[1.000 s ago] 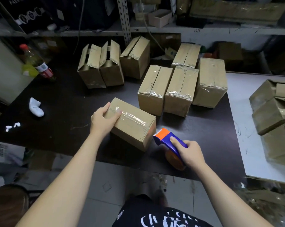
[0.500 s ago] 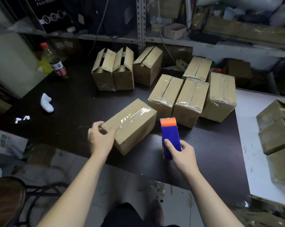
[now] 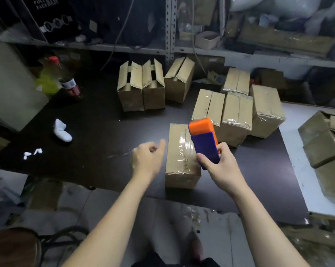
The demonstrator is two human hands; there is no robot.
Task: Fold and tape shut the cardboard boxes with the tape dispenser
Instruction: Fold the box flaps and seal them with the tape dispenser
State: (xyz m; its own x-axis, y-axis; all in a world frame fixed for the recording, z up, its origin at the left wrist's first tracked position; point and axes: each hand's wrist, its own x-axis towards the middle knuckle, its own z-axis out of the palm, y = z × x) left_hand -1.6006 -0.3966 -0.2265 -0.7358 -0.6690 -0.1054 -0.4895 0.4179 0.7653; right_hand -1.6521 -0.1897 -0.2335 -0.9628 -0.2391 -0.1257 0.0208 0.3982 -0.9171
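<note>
Cardboard box (image 3: 179, 162): plain brown, lower centre of frame on the dark counter (image 3: 97, 132), top seam under glossy clear tape. Tape dispenser (image 3: 204, 139): orange head, blue body, above the box's right edge. Right hand (image 3: 219, 162): grip wrapped round dispenser. Left hand (image 3: 147, 160): loosely curled, empty, just beside box.

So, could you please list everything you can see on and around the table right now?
Near box: one, brown, taped top, front of dark table.
Taped boxes: four, brown, clustered behind it to the right.
Untaped boxes: three, brown, flaps up, table's back.
Tape dispenser: one, blue and orange, over the near box.
Bottle: one, red cap, back left.
Sock: one, white, left.
More boxes: brown, white surface at right; count unclear.
Left hand: empty, beside the near box.
Right hand: gripping the dispenser.
</note>
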